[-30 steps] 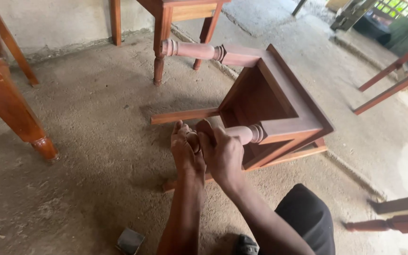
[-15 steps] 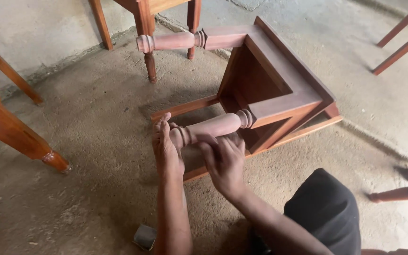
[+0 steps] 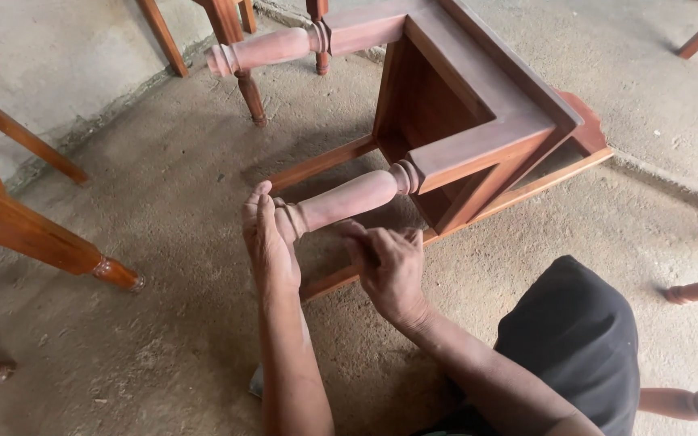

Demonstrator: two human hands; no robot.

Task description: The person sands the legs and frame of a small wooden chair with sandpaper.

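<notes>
Hands meet at the foot of the turned reddish wooden leg (image 3: 349, 198) of our small brown table (image 3: 478, 121), tipped on the concrete floor (image 3: 163, 202): left hand (image 3: 268, 242) flat against its end, right hand (image 3: 389, 266) loosely curled beneath, holding nothing we can see. Leg sits joined; progress beyond that is unclear.

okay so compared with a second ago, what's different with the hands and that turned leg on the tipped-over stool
A second ago both hands wrapped the foot end of the turned leg. Now the right hand has let go and slid down under the leg, fingers curled, while the left hand lies flat against the leg's foot end. The view has shifted, so everything sits higher in the picture. The stool remains on its side on the concrete floor.
</notes>
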